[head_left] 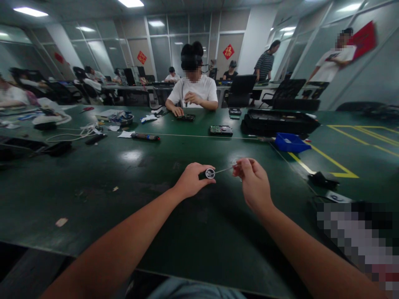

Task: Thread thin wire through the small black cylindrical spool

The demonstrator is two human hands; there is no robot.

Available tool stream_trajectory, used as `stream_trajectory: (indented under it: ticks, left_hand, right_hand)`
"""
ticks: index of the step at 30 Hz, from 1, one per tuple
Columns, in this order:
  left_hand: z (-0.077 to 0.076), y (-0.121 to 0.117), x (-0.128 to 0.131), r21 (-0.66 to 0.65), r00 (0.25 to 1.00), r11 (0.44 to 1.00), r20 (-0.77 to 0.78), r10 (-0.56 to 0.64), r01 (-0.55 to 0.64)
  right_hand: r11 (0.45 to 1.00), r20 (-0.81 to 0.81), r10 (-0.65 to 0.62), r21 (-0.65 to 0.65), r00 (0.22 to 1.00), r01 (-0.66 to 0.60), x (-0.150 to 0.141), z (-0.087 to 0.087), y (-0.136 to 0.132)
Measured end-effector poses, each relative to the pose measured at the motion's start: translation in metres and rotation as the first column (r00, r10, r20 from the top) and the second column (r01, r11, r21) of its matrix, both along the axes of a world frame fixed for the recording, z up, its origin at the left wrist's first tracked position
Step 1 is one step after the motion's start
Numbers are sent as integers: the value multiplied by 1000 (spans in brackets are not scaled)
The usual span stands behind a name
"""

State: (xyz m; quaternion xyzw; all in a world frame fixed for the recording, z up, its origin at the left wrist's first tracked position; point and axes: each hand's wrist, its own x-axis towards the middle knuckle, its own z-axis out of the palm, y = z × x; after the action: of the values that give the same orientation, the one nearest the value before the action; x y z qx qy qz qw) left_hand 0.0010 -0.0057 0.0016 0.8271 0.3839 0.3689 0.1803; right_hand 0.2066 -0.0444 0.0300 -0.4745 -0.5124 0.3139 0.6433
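My left hand is closed around a small dark cylinder with a silver ring face, pinched between thumb and fingers above the green table. The ring face points towards me; its inner parts are too small to make out. To the right, my right hand pinches a thin metal rod-like tool. The tool's far end reaches the ring face of the cylinder. Whether it goes inside or only touches the face, I cannot tell.
Across the table a person handles a dark part. A hard drive, a black tray, a blue bin and a screwdriver-like tool lie beyond my hands. A black clip-like piece lies at right.
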Motion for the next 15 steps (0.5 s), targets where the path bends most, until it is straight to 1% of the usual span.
stream_trajectory:
  ticks: [3,6,10,15]
  left_hand:
    - [0,-1,0,-2,1000,1000,17,12,-12]
    - [1,-2,0,-5,1000,1000,9,12,-12]
    - [2,-2,0,5,1000,1000,12,8,-8]
    - [1,-1,0,6,1000,1000,10,10,-10]
  right_hand:
    - [997,187,-60,51,981,51,-4,6,-9]
    - [995,319,-83,86,944,58,-6,10,-15]
    - [990,407,-105,127,907,57,-6,10,-18]
    - [989,435,-107,141,894,50,-7,12,-20]
